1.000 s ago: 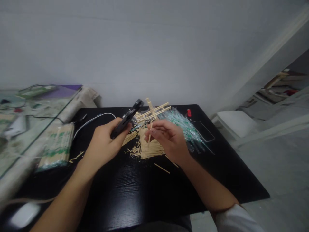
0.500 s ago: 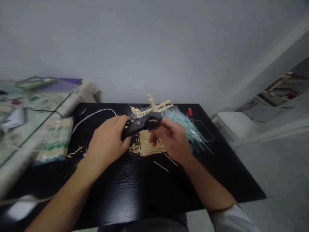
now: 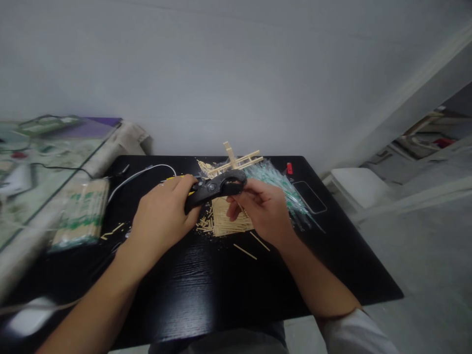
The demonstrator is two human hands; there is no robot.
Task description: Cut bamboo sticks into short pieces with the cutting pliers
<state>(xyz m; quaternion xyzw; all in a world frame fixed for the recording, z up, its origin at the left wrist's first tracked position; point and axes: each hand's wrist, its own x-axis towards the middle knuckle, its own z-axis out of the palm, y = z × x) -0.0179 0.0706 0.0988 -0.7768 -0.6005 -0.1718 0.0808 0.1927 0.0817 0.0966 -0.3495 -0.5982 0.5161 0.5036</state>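
Observation:
My left hand (image 3: 160, 216) is wrapped round the handles of a black hand cutter (image 3: 210, 189) with a curved jaw. That jaw points right, towards my right hand (image 3: 267, 211). My right fingers are pinched together at the jaw's tip, and what lies between them is too small and hidden to make out. Below the cutter, a block of thin wooden sticks (image 3: 230, 221) lies on the black table, with short cut pieces (image 3: 204, 223) scattered at its left. Behind it stands a small frame of glued-looking sticks (image 3: 236, 160).
Wrapped sticks with green marks lie in a plastic pack (image 3: 79, 211) at left and a clear bag (image 3: 276, 182) at right. Beside the bag are a phone-like dark slab (image 3: 309, 196) and a red item (image 3: 289, 168). A white cable (image 3: 140, 172) crosses the table's back left.
The view has shifted very slightly. Both hands and the cutter keep almost the same pose.

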